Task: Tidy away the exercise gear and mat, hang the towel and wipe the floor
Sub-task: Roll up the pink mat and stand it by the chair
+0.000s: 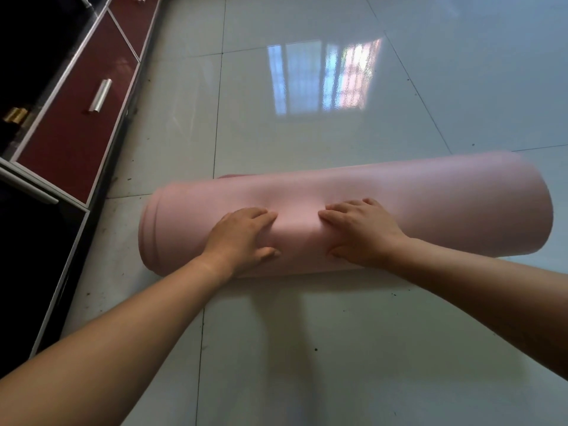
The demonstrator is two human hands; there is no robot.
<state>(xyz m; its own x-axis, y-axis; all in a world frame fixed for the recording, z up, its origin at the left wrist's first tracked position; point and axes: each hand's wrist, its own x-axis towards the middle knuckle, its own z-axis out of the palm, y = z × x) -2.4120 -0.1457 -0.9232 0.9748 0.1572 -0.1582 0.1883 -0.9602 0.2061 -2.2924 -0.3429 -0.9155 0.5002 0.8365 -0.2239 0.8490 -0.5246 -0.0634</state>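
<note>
A pink exercise mat (430, 207) lies rolled into a thick cylinder across the glossy tiled floor (307, 348). My left hand (242, 238) presses on the roll left of its middle, fingers curled over the top and thumb against the near side. My right hand (362, 232) grips the roll just right of the middle in the same way. The mat dents between the two hands. The roll's left end shows its layered edges, and the right end is blurred. No towel or other exercise gear is in sight.
A low cabinet (76, 139) with dark red drawer fronts and metal handles runs along the left side. Its dark open compartment (30, 256) sits at the near left. A window's reflection shines on the tiles beyond the mat. Small dark specks dot the floor.
</note>
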